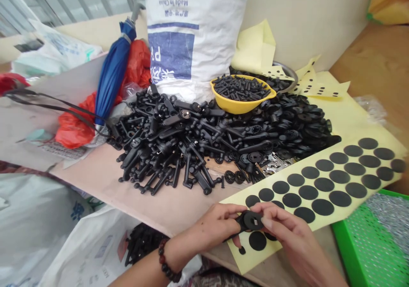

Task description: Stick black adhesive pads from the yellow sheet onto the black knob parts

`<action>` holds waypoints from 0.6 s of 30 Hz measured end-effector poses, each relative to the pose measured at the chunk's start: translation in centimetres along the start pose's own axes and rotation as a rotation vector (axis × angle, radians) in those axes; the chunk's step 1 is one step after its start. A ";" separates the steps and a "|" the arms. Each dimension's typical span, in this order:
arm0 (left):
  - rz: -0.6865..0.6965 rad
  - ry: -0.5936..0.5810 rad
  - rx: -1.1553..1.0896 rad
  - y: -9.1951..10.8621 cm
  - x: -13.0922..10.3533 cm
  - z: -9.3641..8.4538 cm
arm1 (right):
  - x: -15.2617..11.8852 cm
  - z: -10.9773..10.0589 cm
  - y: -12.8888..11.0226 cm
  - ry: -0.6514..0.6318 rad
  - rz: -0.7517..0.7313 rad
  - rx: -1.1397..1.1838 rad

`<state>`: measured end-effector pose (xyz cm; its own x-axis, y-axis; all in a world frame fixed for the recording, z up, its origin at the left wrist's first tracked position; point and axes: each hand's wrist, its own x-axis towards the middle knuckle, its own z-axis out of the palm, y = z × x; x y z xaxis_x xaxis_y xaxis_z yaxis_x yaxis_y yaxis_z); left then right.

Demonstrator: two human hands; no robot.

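Note:
My left hand (217,225), with a beaded bracelet at the wrist, is closed around a black plastic arm with a round head (253,221). A small pale slot shows in the middle of that head. The thumb and fingers of my right hand (287,231) pinch the head's right edge; whether they also hold a thin disc there cannot be made out. Directly under both hands lies a pale yellow sheet of round black stickers (324,207), several rows of them. A loose-looking black sticker (257,240) shows on the sheet just below the held part.
A big heap of black plastic arms (172,142) covers the table's middle, with round black parts (297,121) to its right. Behind stand a yellow bowl of black screw-like pieces (241,104) and a white sack (204,31). A green basket of metal pieces (361,240) is at right, a blue umbrella (111,70) at left.

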<state>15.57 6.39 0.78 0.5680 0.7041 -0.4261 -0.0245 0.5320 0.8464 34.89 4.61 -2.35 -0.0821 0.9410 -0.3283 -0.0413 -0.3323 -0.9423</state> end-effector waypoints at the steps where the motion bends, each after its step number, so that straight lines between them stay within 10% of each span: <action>1: -0.003 0.000 0.009 0.0 -0.1 0.0 | 0.0 0.0 0.1 -0.003 -0.005 -0.004; 18: -0.009 0.021 0.098 0.2 -0.4 -0.1 | -0.2 0.3 0.0 -0.024 -0.060 -0.035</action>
<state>15.23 6.24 1.06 0.5501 0.7100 -0.4397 0.0620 0.4903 0.8693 34.62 4.38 -2.24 -0.1040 0.9571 -0.2704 -0.0125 -0.2731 -0.9619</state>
